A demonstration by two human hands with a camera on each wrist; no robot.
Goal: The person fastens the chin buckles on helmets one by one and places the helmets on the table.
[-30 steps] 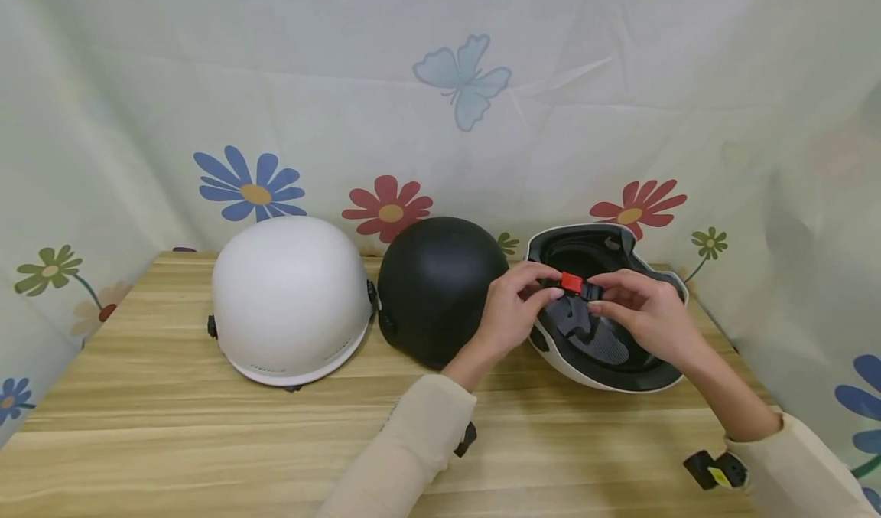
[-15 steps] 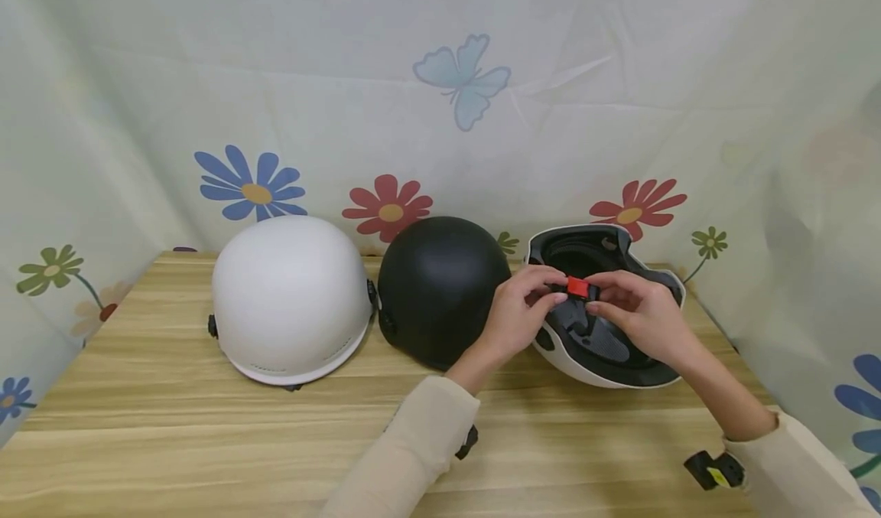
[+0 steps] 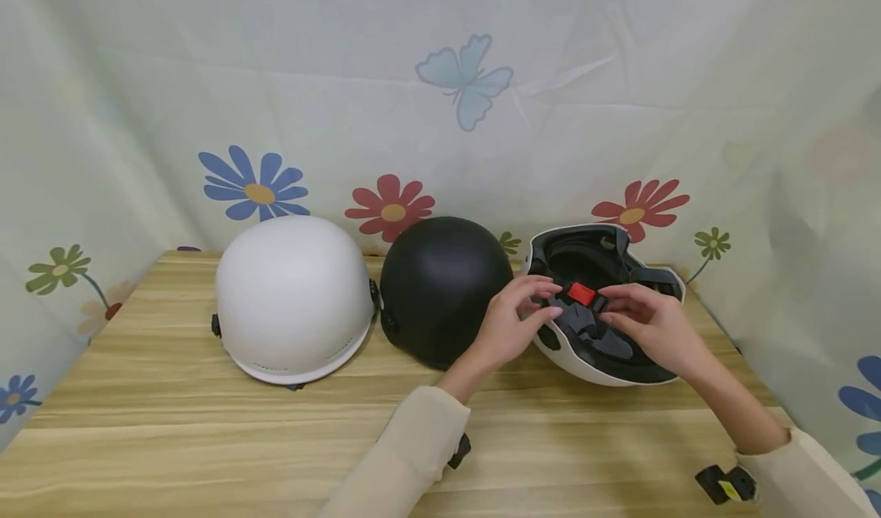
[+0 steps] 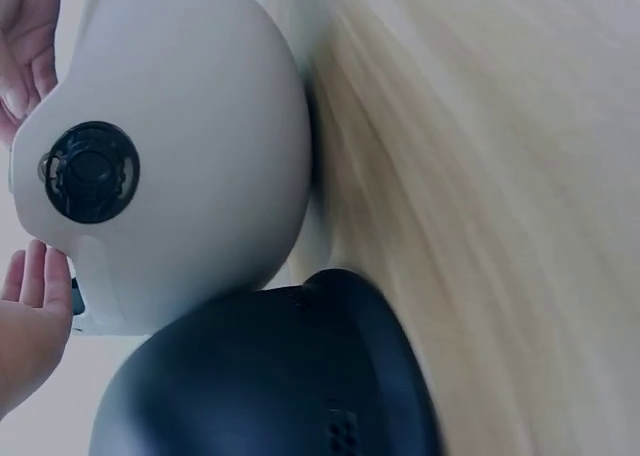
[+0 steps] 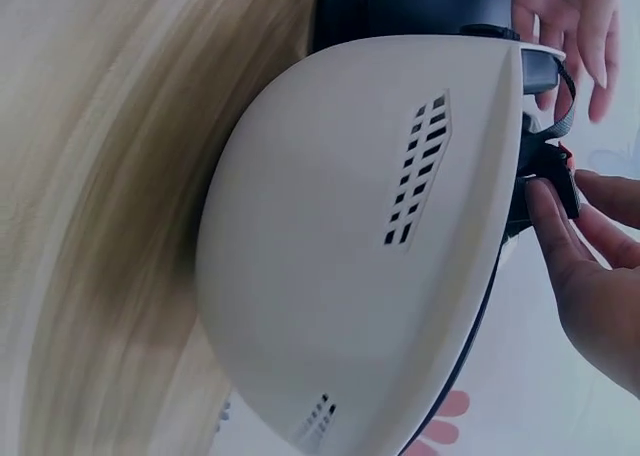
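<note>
An upturned white helmet [image 3: 578, 366] lies at the right of the table, its dark padded inside facing up. Above its opening is a red and black strap buckle [image 3: 582, 294]. My right hand [image 3: 650, 323] pinches the buckle's black end between thumb and fingers; the right wrist view shows this grip on the black buckle [image 5: 555, 176] close up. My left hand [image 3: 509, 323] is just left of the buckle, thumb and fingers apart, with nothing seen between them. In the left wrist view the left hand's fingers [image 4: 45, 276] look fairly straight beside the helmet's rim.
A black helmet [image 3: 443, 288] stands dome up, close beside the upturned one. Left of it stands another white helmet [image 3: 292, 296], also dome up. The wooden table [image 3: 206, 441] ends at a flowered cloth backdrop [image 3: 330, 105].
My left hand has let go of the buckle, its thumb and fingers parting and drawing slightly left. The buckle sits a little lower, still in my right hand.
</note>
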